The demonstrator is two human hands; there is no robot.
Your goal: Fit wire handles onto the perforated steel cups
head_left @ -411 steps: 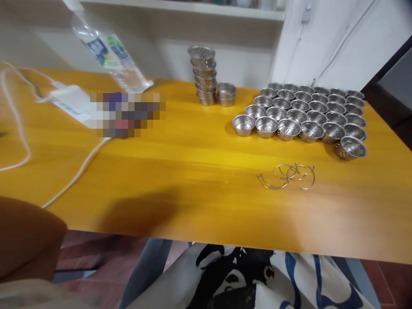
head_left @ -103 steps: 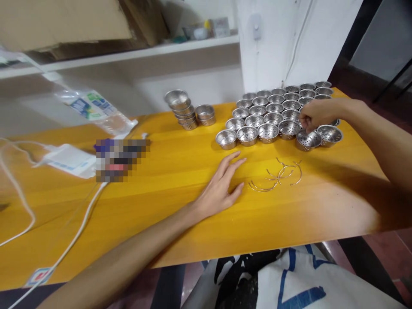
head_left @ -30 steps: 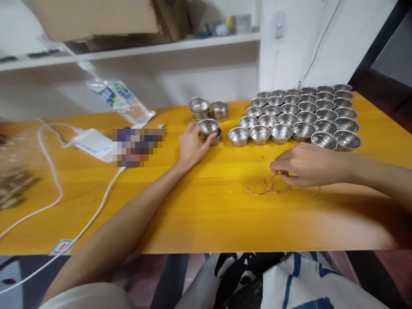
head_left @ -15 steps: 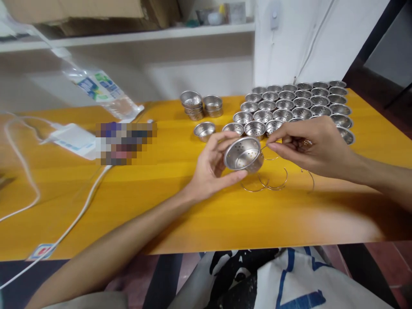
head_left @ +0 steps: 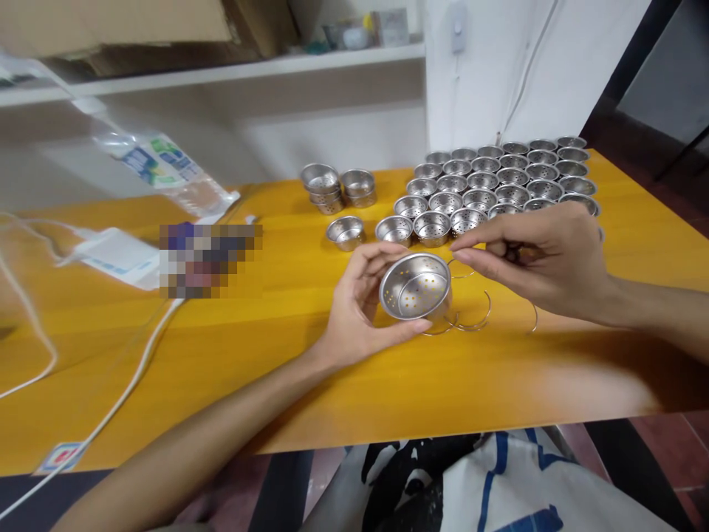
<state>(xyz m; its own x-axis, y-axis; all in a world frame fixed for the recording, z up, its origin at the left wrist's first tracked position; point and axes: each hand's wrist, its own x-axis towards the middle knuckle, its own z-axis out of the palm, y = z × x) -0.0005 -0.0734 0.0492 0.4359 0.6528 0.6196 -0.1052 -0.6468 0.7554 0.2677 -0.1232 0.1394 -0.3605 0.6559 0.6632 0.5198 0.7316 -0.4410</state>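
Lifted off the cup beneath it since a second ago, the metal cup (head_left: 415, 288) is now held up over the middle of the counter (head_left: 443, 403), between the two hands. Left hand (head_left: 357, 309) grips it, fingers behind and thumb under the near rim, its opening tilted toward the camera. Right hand (head_left: 546, 262) hovers just beside it, thumb and forefinger pinched together; whether they hold a wire I cannot tell. Below, curved wires (head_left: 490, 310) lie between the hands and the front edge. Beyond stand a single cup (head_left: 346, 233), two short stacks (head_left: 323, 193) by the back edge, and rows of cups (head_left: 483, 182) reaching toward the back-right corner.
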